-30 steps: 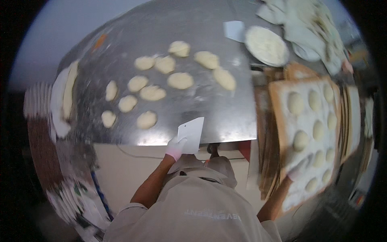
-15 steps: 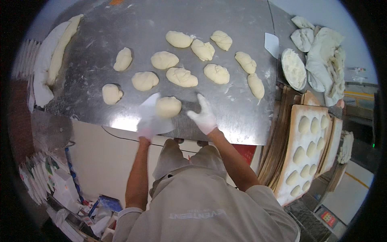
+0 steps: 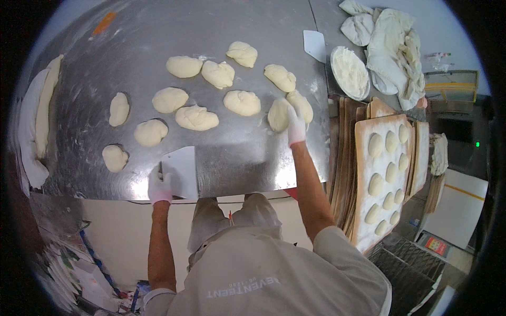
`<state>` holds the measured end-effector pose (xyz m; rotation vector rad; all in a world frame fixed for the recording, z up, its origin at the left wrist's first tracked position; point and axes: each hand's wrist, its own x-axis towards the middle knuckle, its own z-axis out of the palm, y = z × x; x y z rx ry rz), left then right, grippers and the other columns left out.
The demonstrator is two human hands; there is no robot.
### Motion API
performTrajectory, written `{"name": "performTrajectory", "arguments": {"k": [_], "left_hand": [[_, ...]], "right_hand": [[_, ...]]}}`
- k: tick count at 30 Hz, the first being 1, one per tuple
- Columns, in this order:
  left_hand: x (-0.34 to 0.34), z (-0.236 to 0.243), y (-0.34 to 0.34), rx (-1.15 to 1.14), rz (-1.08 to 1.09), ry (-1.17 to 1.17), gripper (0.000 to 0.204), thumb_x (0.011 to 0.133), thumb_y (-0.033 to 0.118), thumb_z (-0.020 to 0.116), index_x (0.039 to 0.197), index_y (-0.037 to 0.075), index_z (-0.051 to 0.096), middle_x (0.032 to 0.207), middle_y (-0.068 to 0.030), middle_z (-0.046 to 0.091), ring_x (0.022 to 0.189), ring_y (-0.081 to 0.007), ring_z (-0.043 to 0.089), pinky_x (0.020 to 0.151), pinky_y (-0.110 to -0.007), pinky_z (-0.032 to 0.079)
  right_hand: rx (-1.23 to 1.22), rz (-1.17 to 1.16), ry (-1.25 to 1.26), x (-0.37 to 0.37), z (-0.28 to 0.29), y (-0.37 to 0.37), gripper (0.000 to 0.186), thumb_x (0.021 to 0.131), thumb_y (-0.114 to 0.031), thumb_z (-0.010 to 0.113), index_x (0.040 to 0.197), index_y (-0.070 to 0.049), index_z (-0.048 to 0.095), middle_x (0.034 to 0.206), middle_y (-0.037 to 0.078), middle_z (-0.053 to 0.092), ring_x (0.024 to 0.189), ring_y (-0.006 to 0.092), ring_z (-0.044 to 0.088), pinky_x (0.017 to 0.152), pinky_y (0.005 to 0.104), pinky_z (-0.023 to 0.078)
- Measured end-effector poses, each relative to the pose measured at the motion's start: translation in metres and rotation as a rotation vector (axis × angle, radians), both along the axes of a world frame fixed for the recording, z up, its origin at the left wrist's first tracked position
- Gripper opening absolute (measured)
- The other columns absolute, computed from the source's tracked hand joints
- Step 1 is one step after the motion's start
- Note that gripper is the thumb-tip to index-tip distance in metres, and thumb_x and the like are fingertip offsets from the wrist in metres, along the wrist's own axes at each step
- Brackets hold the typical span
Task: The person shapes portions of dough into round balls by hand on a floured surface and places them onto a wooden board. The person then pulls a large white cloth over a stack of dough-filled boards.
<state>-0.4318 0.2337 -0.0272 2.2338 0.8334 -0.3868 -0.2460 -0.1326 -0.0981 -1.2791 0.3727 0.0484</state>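
Observation:
My left hand [image 3: 159, 184], in a white glove, grips a flat white dough scraper [image 3: 182, 169] at the table's near edge. On the right, my gloved right hand [image 3: 297, 126] has its fingers against a rounded piece of dough [image 3: 278, 115]. A longer dough piece [image 3: 301, 107] lies just beyond that hand and is partly covered by it. Several other pale dough lumps [image 3: 196, 118] are spread over the metal table [image 3: 232, 152]. The underside of my right hand's grip is hidden.
At the right stands a bowl of flour [image 3: 350, 73], with a second white scraper [image 3: 315, 45] and crumpled cloths [image 3: 392, 52] nearby. Below them, a floured board [image 3: 363, 174] bears rows of dough pieces. A covered dough strip [image 3: 46, 105] lies far left.
My right hand has moved the near dough piece right and away from me, beside the end of the dough group. My left hand and scraper rest lower left. The view has shifted rightward.

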Motion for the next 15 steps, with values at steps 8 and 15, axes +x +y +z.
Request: {"name": "performTrajectory", "arguments": {"k": [8,15], "left_hand": [[0.016,-0.001,-0.044,0.347,-0.039,-0.36,0.046,0.081,0.012,0.066,0.123,-0.001,0.054,0.116,-0.02,0.057,0.107,-0.0374,0.053,0.094,-0.044,0.042],[0.042,0.005,-0.128,0.102,-0.167,-0.267,0.036,0.085,0.008,0.06,0.119,-0.002,0.058,0.116,-0.0211,0.059,0.115,-0.0355,0.053,0.1,-0.042,0.04]], "right_hand": [[-1.135,0.181,-0.02,0.014,-0.008,0.008,0.04,0.082,-0.024,0.063,0.115,-0.003,0.059,0.112,0.024,0.06,0.105,0.0394,0.057,0.09,0.0423,0.046],[-0.764,0.796,0.13,-0.091,0.018,0.01,0.032,0.083,-0.016,0.059,0.113,-0.006,0.063,0.108,0.016,0.065,0.101,0.029,0.063,0.09,0.036,0.048]]}}
